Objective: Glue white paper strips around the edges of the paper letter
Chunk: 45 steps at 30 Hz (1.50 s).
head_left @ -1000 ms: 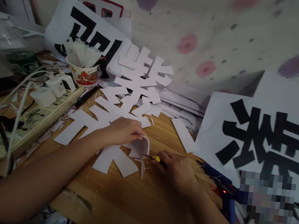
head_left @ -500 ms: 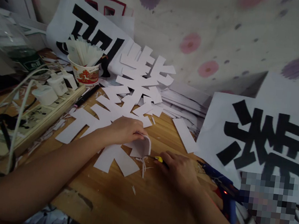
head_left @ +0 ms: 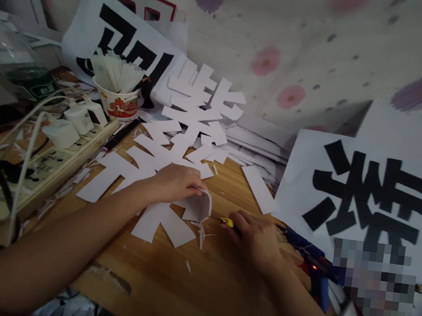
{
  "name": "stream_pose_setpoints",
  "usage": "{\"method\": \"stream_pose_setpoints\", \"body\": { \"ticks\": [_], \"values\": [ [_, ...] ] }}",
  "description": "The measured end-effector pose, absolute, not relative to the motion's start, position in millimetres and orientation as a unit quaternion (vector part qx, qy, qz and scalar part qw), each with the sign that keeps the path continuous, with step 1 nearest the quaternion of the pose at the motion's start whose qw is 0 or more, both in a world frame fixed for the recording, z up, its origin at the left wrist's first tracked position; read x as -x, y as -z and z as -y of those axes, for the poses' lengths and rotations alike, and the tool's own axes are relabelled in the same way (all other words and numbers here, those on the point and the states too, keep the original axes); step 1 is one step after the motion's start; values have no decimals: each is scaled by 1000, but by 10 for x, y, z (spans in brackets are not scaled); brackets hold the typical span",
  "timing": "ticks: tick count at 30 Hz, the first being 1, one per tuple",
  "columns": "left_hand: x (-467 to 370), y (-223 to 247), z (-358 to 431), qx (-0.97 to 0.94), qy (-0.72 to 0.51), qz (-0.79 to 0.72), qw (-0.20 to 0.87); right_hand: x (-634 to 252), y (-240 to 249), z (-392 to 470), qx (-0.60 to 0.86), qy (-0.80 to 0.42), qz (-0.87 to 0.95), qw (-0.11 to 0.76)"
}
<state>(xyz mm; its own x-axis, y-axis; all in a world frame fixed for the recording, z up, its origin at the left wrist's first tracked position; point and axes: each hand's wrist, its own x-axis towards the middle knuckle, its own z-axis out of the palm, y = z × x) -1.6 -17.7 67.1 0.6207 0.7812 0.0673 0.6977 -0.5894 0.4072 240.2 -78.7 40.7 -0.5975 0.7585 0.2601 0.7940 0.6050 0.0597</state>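
Note:
My left hand is closed on a curved white foam-board strip, its fingers pinching the upper edge so the strip stands up from the table. Under and around that hand lies a large white cut-out character. My right hand is closed round a yellow craft knife. The knife's thin blade points left toward the strip, with a small gap between them. Thin white shavings lie below the strip's lower edge. The fingers' undersides on both hands are hidden.
A blue glue gun with a lit red light lies beside my right hand. Printed character sheets lean at the right. On the left are a power strip with chargers and a paper cup of glue sticks. White scraps lie behind.
The knife in my right hand has drawn slightly right, away from the strip. My left hand keeps its hold almost unmoved. The whole view has shifted a little.

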Motion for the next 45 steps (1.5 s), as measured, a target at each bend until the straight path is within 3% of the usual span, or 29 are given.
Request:
{"method": "stream_pose_setpoints", "body": {
  "ticks": [6, 34, 41, 45],
  "values": [
    [25, -661, 178, -886, -124, -411, 174, -2360, -412, 783, 442, 53, 895, 36],
    [12, -700, 195, -887, -113, -418, 164, -2229, -508, 703, 419, 34, 901, -108],
    [29, -683, 193, -886, -121, -412, 174, -2376, -371, 748, 428, 58, 902, -7],
    [26, -692, 198, -885, -123, -410, 183, -2401, -360, 781, 433, 84, 898, 3]
  ]
}}
